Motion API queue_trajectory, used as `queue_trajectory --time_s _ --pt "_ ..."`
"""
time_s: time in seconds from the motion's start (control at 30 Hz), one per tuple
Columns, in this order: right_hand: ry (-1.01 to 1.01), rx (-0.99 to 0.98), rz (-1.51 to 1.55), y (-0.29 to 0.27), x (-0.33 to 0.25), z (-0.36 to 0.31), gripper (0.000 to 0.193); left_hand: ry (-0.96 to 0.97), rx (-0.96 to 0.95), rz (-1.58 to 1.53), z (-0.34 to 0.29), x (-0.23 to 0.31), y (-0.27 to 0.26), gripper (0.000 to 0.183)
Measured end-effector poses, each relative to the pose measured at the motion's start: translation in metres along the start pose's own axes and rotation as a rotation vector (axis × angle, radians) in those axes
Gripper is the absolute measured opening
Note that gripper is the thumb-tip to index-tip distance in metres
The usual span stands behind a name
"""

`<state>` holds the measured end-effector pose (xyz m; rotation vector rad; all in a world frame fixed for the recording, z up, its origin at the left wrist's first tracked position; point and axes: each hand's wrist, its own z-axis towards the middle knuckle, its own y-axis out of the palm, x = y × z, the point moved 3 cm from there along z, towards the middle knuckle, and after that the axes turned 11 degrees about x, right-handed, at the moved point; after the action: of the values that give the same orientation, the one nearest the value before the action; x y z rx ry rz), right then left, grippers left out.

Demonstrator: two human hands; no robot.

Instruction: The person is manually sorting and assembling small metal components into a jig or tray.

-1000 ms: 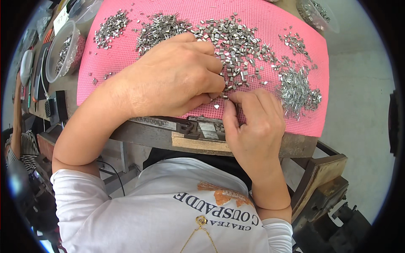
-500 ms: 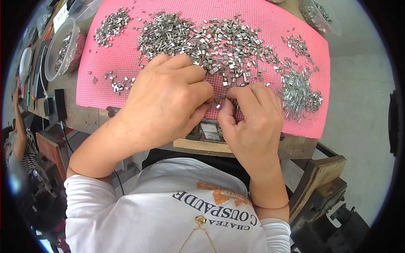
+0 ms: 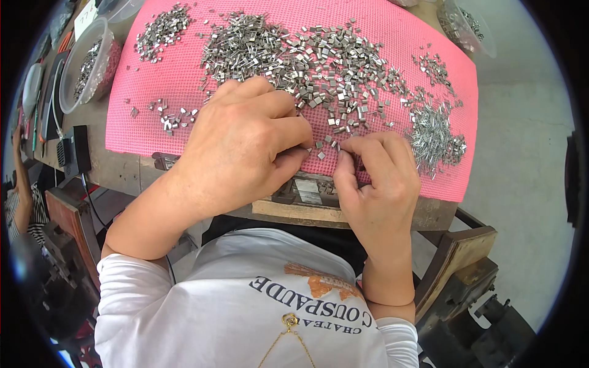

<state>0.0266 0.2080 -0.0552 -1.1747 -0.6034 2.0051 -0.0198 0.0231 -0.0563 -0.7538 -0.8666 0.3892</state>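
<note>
My left hand (image 3: 248,144) is closed in a pinch over the near middle of a pink textured mat (image 3: 138,122). Whatever sits between its fingertips is too small to name. Just to the right, my right hand (image 3: 381,187) also pinches, thumb against index finger, with a tiny metal bit at the tips that I cannot make out. A few loose small metal blocks (image 3: 321,155) lie on the mat in the gap between my hands. Beyond them spreads a large heap of small silvery blocks (image 3: 334,67). Thin metal pins (image 3: 432,138) are piled right of my right hand.
Smaller metal heaps lie at the mat's far left (image 3: 162,34) and right (image 3: 433,66). A clear tub (image 3: 92,67) stands left, another container (image 3: 469,27) far right. A metal fixture (image 3: 304,189) sits at the table's near edge. Another person's arm (image 3: 21,178) shows at far left.
My right hand has shifted right and slightly toward me, widening the gap between my hands. The left hand stays nearly in place, still pinched.
</note>
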Motion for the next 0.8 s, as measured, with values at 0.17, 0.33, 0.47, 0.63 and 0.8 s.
queue_trajectory --time_s 0.17,0.33,0.47,0.63,0.8 --pt "0.014 -0.012 -0.002 0.001 0.003 0.000 0.021 -0.015 -0.002 0.012 0.001 0.000 0.002 0.017" --pt "0.005 0.001 0.008 0.002 0.002 -0.001 0.021 -0.018 0.012 -0.001 -0.002 -0.001 0.002 0.018" --pt "0.012 0.004 0.023 0.000 0.000 -0.003 0.021 -0.006 0.024 0.015 -0.003 -0.001 0.001 0.019" --pt "-0.043 -0.041 0.002 -0.001 0.001 0.002 0.020 0.012 0.041 0.031 -0.001 0.001 0.000 0.019" --pt "-0.045 -0.100 -0.017 0.001 0.004 0.014 0.016 0.044 0.058 0.033 0.000 0.002 0.000 0.019"
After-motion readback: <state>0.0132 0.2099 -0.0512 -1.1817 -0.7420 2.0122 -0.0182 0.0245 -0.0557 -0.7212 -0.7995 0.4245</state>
